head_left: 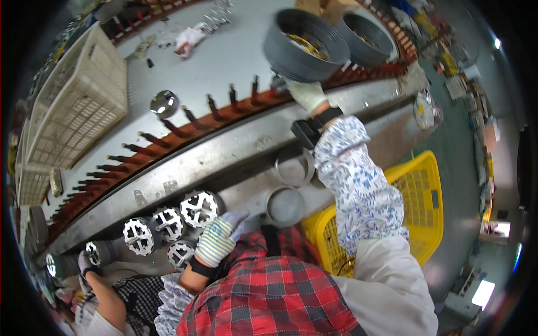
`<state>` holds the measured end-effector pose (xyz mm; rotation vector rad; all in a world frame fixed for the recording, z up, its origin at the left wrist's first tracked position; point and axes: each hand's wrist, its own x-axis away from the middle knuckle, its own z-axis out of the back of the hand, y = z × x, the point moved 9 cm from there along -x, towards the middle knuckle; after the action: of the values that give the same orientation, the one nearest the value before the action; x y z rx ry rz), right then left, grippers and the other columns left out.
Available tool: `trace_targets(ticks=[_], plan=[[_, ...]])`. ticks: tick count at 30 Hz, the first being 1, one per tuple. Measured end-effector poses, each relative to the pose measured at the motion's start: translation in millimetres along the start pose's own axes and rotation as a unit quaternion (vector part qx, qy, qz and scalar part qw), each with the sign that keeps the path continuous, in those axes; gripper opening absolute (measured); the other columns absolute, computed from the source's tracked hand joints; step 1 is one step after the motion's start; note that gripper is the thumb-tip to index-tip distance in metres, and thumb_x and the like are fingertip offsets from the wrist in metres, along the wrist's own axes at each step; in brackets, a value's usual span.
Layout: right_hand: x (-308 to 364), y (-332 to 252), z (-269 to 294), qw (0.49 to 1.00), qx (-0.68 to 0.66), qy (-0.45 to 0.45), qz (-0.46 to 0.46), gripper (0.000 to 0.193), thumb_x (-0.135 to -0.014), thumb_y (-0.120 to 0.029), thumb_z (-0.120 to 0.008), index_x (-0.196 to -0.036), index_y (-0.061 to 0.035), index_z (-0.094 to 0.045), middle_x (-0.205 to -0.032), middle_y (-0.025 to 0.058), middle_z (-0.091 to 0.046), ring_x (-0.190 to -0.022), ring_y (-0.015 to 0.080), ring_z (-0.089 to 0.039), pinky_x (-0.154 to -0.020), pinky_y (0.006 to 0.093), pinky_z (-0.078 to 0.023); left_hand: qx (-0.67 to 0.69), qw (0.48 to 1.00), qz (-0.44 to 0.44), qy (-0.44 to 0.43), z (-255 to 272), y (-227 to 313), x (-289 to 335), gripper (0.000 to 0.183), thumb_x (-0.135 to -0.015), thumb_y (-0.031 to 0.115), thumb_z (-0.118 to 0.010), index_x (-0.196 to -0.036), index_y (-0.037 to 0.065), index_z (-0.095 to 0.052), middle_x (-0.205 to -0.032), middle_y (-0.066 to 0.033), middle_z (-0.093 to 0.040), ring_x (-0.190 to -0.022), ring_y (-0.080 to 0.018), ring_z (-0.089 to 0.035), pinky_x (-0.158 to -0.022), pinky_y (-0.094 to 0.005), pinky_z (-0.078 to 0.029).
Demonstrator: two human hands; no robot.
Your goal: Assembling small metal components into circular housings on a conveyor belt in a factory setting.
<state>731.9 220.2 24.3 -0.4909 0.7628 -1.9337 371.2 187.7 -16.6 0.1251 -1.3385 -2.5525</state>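
Note:
My left hand (218, 239), in a striped glove with pale grey fingers, rests low beside a group of round metal parts with cut-out, spoked ends. Its fingers stretch out to the right, past the nearest spoked part (199, 209). My right hand (308, 96), in a pale glove, reaches across the metal rail to the near side of a large grey tub (305, 61). Small brass-coloured pieces lie in that tub. Blur and the tub obscure the right fingertips; a small dark thing (277, 83) shows near them.
A curved row of dark pegs (210, 106) on a reddish strip edges the grey table. White crates (84, 106) stand left, and a second tub (367, 39) at the back. A yellow basket (428, 196) is under my right arm. A co-worker's hand (85, 264) touches parts lower left.

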Motion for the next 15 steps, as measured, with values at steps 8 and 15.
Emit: trace_targets(ticks=[8, 15], plan=[[-21, -79, -41, 0.96, -0.035, 0.253, 0.114, 0.032, -0.085, -0.023, -0.054, -0.111, -0.0092, -0.068, -0.106, 0.0153, -0.069, -0.1, 0.0341, -0.064, -0.09, 0.0401, -0.049, -0.026, 0.994, -0.058, -0.089, -36, -12, -30, 0.023, -0.091, 0.009, -0.057, -0.111, 0.001, -0.062, -0.108, -0.0191, -0.065, -0.099, -0.0348, -0.063, -0.086, -0.0391, -0.051], [-47, -98, -65, 0.992, 0.083, 0.077, -0.051, 0.035, -0.081, -0.018, -0.061, -0.115, -0.0142, -0.069, -0.106, 0.0128, -0.07, -0.098, 0.03, -0.067, -0.081, 0.0383, -0.054, -0.138, 0.954, -0.154, -0.216, -81, -19, -40, 0.025, -0.092, 0.013, -0.056, -0.112, -0.001, -0.061, -0.107, -0.0215, -0.063, -0.1, -0.0383, -0.06, -0.085, -0.046, -0.049]])
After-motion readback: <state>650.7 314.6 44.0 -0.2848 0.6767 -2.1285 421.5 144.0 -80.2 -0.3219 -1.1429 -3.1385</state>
